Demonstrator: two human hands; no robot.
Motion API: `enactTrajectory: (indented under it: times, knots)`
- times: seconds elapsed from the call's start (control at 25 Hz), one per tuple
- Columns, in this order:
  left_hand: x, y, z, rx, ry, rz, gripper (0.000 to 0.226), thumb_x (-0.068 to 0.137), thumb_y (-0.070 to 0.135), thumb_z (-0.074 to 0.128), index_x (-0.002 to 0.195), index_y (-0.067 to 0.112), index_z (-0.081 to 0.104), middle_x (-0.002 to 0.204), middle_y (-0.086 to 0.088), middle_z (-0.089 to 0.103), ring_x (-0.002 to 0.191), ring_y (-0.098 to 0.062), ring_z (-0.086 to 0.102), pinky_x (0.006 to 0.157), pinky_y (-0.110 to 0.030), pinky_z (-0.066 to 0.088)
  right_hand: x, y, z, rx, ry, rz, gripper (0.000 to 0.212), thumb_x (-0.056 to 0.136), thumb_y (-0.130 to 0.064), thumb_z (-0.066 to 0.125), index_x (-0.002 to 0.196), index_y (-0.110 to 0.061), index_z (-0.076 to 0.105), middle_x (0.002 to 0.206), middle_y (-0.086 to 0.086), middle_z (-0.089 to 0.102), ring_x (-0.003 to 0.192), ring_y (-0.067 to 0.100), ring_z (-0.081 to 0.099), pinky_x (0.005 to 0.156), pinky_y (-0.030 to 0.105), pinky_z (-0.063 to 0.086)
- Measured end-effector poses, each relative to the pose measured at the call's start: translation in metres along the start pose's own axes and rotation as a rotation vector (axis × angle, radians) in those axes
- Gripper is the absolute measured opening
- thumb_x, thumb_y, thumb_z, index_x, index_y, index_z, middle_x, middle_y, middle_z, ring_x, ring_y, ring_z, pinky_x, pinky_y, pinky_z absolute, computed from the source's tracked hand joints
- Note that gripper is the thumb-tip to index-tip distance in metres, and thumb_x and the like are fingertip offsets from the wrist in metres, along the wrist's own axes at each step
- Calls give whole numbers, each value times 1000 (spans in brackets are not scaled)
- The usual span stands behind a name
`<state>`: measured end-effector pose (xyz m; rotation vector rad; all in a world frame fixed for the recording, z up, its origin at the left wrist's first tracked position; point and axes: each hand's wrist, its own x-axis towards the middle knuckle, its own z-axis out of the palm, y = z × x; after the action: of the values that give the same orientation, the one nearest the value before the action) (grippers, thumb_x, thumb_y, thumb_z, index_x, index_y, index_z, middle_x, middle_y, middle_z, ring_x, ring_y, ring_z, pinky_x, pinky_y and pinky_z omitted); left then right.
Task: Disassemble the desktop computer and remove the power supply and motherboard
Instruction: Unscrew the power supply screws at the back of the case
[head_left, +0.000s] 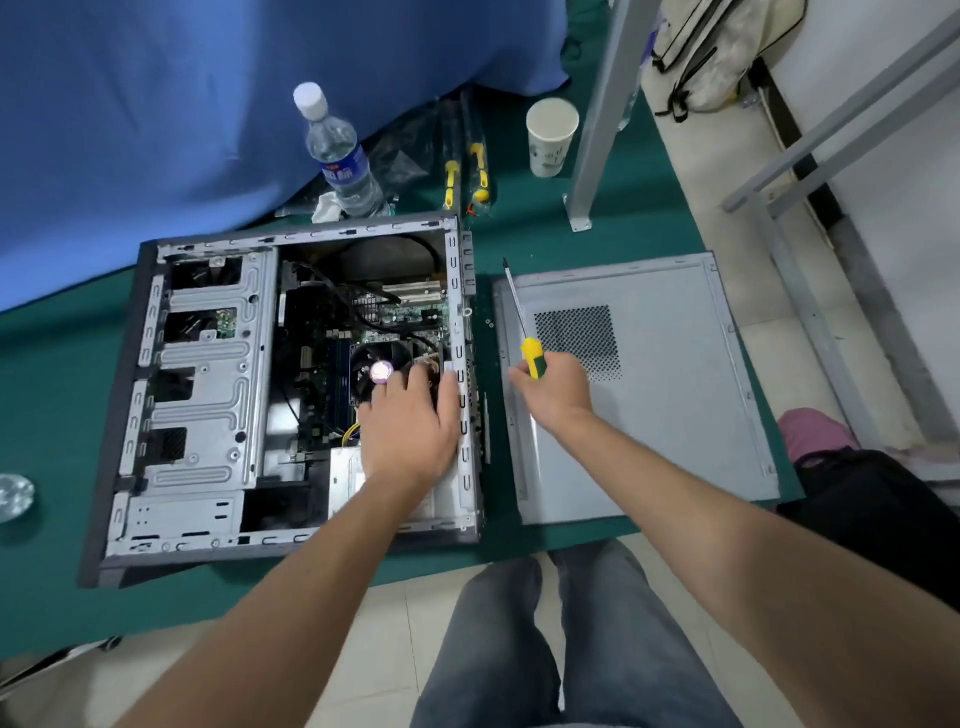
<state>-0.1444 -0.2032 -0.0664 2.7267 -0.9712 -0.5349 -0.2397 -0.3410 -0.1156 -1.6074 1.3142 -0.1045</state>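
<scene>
The case (208, 395) lies on its side on the green mat (52, 374), open side up, with its side panel (639, 384) flat on the mat just to the right. Inside, the motherboard (332, 364) sits in the middle with the round fan (382, 371) on it, and the drive cage (208, 364) fills the left part. The power supply (345, 480) shows as a silver box in the near right corner of the case, mostly covered by the forearm.

The left hand (410, 431) reaches into the case beside the fan, fingers spread and laid flat over the parts by the right wall; it grips nothing that I can see. The right hand (553, 387) hovers over the panel's left edge, fingers curled round the yellow-green handle of a screwdriver (522, 317), its tip pointing away from the person.

Behind the case stand a water bottle (337, 156) and a paper cup (550, 137), well apart.
</scene>
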Motion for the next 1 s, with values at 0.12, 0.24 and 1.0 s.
enactTrajectory:
  times: [0.12, 0.24, 1.0]
  knots:
    - [1, -7, 11, 40, 68, 36, 49, 99, 49, 18, 99, 16, 56, 98, -4, 58, 95, -30, 52, 84, -44, 39, 28, 0, 24, -109, 32, 46, 26, 88, -23, 69, 65, -19, 57, 62, -2, 54, 58, 17, 50, 48, 24, 30]
    - [3, -11, 14, 36, 102, 50, 44, 98, 49, 18, 82, 20, 46, 88, -1, 54, 86, -26, 48, 77, -42, 39, 53, -3, 43, -153, 67, 84, 27, 87, -27, 72, 66, -19, 57, 60, -5, 53, 51, 9, 45, 44, 22, 26]
    - [-4, -2, 12, 199, 157, -38, 74, 98, 55, 11, 70, 10, 63, 81, -15, 61, 85, -32, 50, 88, -48, 39, -57, 103, -36, 580, -329, 73, 27, 84, -9, 73, 102, -27, 62, 94, 9, 58, 74, 15, 59, 61, 29, 54]
